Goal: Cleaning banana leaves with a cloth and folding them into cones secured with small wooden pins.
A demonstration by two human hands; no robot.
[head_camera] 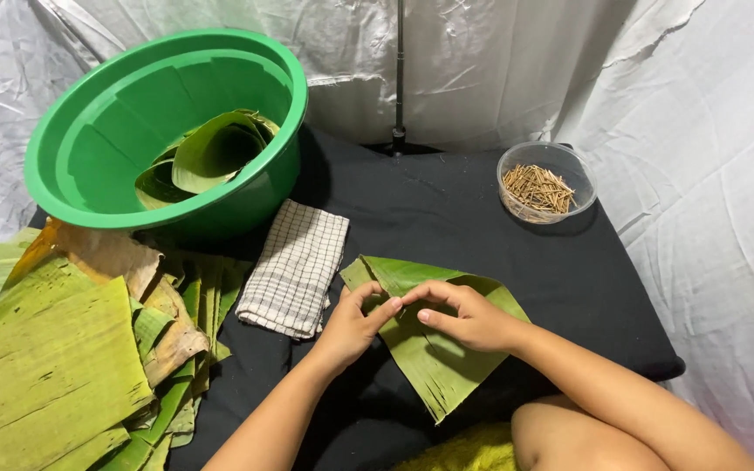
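Black-covered worktop (pixel 447 209) fills the middle, white crinkled sheeting (pixel 709 157) behind and to the sides. Stack of flat banana leaves (pixel 45 366) lies at the left edge, some browned, overhanging the worktop. Green plastic basin (pixel 89 131) sits tilted at back left, with curled leaf pieces (pixel 215 150) inside. Checked cloth (pixel 294 269), folded, lies just in front of the basin, beside the folded banana leaf (pixel 434 353). That leaf rests on the worktop at front centre, pointed end toward the person, both hands on it. Left hand (pixel 351 324) pinches the leaf's upper fold, thumb and forefinger closed on it. Right hand (pixel 473 318) lies on the leaf, fingers curled, tips meeting the left hand at the fold; whether it grips the leaf, cannot tell. Small clear bowl (pixel 544 157) at back right holds thin wooden sticks (pixel 538 187). Dark thin pole (pixel 400 78) stands upright at the back.
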